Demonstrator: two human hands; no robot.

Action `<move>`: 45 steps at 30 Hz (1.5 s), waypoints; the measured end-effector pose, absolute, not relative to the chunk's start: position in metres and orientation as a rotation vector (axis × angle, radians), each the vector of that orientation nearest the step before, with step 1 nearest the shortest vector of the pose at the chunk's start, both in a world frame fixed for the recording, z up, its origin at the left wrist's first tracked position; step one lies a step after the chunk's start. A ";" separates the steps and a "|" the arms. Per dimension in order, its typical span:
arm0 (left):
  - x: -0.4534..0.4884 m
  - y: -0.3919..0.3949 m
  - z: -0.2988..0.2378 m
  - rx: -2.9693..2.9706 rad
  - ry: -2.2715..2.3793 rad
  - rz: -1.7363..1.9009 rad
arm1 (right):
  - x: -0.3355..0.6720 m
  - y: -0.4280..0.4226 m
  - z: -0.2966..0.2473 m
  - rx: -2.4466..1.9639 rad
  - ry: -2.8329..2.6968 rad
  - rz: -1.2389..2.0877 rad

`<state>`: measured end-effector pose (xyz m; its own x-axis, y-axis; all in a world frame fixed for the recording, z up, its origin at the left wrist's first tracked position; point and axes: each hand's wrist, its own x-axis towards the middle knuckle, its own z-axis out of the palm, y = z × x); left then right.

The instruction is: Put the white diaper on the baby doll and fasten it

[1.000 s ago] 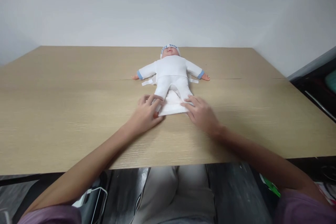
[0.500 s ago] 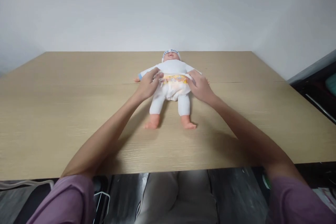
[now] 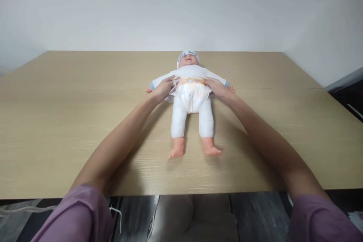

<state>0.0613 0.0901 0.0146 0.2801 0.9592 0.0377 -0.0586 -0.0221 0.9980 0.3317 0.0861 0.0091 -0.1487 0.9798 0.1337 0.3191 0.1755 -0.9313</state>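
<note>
Left hand (image 3: 164, 87) and right hand (image 3: 219, 87) are both at the waist of a baby doll (image 3: 188, 60), one on each side of its white diaper (image 3: 194, 97). Left fingers sit right by a loose, crumpled edge, and the right ones reach the other end of the waistband. Honestly can't tell if either hand is properly pinching the diaper or just pressing on it, the fingertips are kinda blurry and partly hidden.

Doll's flat on its back, mid-table, head toward the wall (image 3: 170, 11), feet toward the person, arms out wide. Diaper goes over the white pants (image 3: 179, 123), just below the white shirt (image 3: 191, 70), with a yellow-orange print along the top. There's a white cap (image 3: 188, 55) with blue lettering too. Table (image 3: 70, 128) is pale wood-look stuff. Both forearms come in over its near edge, purple sleeves (image 3: 82, 213) bunched up by the elbows.
</note>
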 end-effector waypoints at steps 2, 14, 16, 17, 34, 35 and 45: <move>0.057 0.074 0.017 1.279 0.901 0.991 | 0.337 0.068 0.013 -1.291 -1.633 1.059; 0.045 0.048 0.048 1.266 1.278 1.245 | 0.378 0.032 0.001 -1.384 -1.539 0.785; 0.052 0.034 0.057 1.501 1.318 1.388 | 0.391 0.021 -0.013 -1.438 -1.629 0.560; 0.059 0.026 0.062 1.679 1.304 1.417 | 0.396 0.016 -0.019 -1.449 -1.688 0.443; 0.146 0.014 0.055 2.704 1.275 0.679 | 0.400 0.008 -0.036 -1.697 -1.765 0.337; 0.145 0.014 0.054 2.704 1.270 0.675 | 0.400 0.008 -0.036 -1.704 -1.762 0.344; 0.148 0.015 0.053 2.678 1.294 0.635 | 0.410 0.009 -0.002 -1.431 -1.685 0.761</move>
<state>0.1480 0.0152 0.0529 0.5519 0.7682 0.3244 0.7263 -0.6340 0.2655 0.4102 0.0085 -0.0016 -0.0593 0.9816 0.1815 0.5130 0.1859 -0.8380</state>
